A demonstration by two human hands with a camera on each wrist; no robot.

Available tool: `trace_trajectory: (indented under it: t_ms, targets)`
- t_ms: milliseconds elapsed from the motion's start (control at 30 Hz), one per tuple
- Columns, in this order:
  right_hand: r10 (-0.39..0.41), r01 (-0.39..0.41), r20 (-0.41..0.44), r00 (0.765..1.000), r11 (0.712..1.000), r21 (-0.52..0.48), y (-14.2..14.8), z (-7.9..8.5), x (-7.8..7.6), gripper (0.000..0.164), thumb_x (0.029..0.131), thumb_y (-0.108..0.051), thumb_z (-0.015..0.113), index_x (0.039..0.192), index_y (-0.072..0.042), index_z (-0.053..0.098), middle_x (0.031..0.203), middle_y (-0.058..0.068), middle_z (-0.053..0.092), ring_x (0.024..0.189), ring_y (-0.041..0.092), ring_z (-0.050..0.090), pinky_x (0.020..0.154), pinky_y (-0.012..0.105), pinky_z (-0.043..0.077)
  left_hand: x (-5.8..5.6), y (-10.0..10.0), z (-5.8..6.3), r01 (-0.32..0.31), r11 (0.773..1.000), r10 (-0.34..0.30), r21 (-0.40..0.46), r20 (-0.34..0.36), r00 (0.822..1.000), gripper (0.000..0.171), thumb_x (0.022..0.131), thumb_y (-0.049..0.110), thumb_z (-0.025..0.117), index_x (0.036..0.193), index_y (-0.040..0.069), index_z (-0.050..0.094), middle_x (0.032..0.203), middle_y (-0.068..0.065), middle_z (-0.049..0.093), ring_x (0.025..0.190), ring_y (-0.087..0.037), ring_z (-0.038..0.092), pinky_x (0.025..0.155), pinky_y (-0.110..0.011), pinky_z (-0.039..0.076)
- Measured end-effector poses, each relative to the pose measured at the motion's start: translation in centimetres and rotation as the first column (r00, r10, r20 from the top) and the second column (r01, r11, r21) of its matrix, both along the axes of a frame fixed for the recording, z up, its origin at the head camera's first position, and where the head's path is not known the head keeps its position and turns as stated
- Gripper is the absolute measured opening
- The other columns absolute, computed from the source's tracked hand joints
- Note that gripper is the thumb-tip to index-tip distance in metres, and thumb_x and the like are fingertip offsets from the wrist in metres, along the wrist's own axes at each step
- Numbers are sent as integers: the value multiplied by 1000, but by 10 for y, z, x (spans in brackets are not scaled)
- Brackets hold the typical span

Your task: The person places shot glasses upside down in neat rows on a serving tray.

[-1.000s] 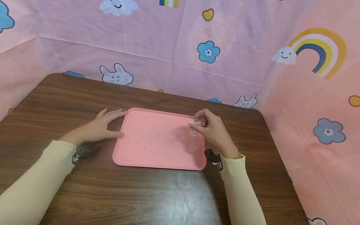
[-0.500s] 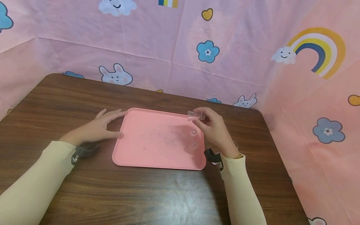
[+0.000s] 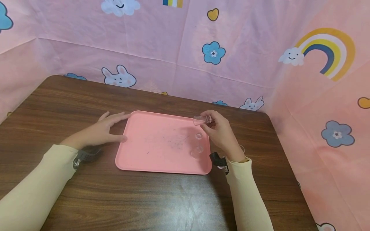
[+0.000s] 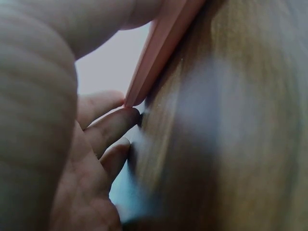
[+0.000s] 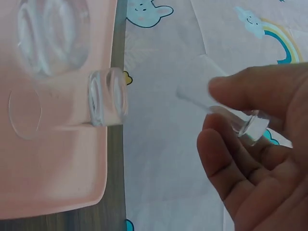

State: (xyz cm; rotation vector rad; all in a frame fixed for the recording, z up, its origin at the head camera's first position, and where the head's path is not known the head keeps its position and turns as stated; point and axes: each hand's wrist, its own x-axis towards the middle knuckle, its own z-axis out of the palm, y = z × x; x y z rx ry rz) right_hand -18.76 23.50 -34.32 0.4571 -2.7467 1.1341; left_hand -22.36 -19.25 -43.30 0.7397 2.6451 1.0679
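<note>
A clear shot glass (image 3: 200,120) with a thick base (image 5: 255,127) is pinched between the thumb and fingers of my right hand (image 3: 220,131). It lies tipped on its side above the back right corner of the pink tray (image 3: 156,160), its mouth toward the left. Two more clear glasses stand along the tray's right side, a farther glass (image 3: 198,136) and a nearer glass (image 3: 199,149). My left hand (image 3: 96,131) is spread at the tray's left edge, thumb on the rim; in the left wrist view its fingertips (image 4: 127,115) meet the tray's corner.
Under the tray is a dark wood-grain table (image 3: 138,199). A pink cloth backdrop (image 3: 162,41) with printed cartoons rises behind the table and along its right side. Each wrist wears a black strap, such as the right strap (image 3: 218,160).
My right hand has lifted the shot glass slightly up and away from the other two glasses, turning it a little. My left hand has kept its place at the tray.
</note>
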Motion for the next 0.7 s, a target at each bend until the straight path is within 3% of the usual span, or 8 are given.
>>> trace_trajectory:
  t_ms: [167,267,400,533,700]
  targets:
    - [23,-25,-64,998,999,-29,0,0,-1,47,102,-9,65,148,-10,55,112,11,61,94,24,59,85,38,58,0,0,0,-3,1000,3,2,10,1000,91,85,42,82,160,13,39,165,-21,33,156,-43,19,126,-60,-10]
    - [31,-36,-59,998,996,-84,0,0,-1,50,106,-9,59,154,-10,47,122,13,63,102,27,65,90,42,59,0,-1,0,-1,1000,1,3,9,1000,91,85,42,82,160,12,38,166,-21,32,156,-43,19,125,-60,-11]
    - [20,-23,-28,999,992,-122,-1,0,-1,42,103,-7,63,143,-6,49,124,13,66,109,27,67,98,45,58,0,-1,0,-1,1000,1,-4,5,1000,91,86,42,81,160,12,38,166,-21,32,156,-43,19,125,-61,-10]
    - [20,-25,-41,999,994,-109,-1,-2,-2,32,97,-4,71,127,-4,60,114,11,67,104,24,67,98,46,58,0,-1,-1,-3,1000,3,-4,8,1000,91,85,42,82,160,13,38,166,-20,33,156,-42,19,126,-60,-9]
    - [36,-43,-68,997,994,-97,-1,-4,-2,40,96,-3,73,135,-6,67,117,11,68,110,25,68,100,45,58,-1,-1,-1,3,1000,-3,0,1,1000,91,86,42,82,160,13,38,165,-20,33,156,-42,19,125,-61,-10]
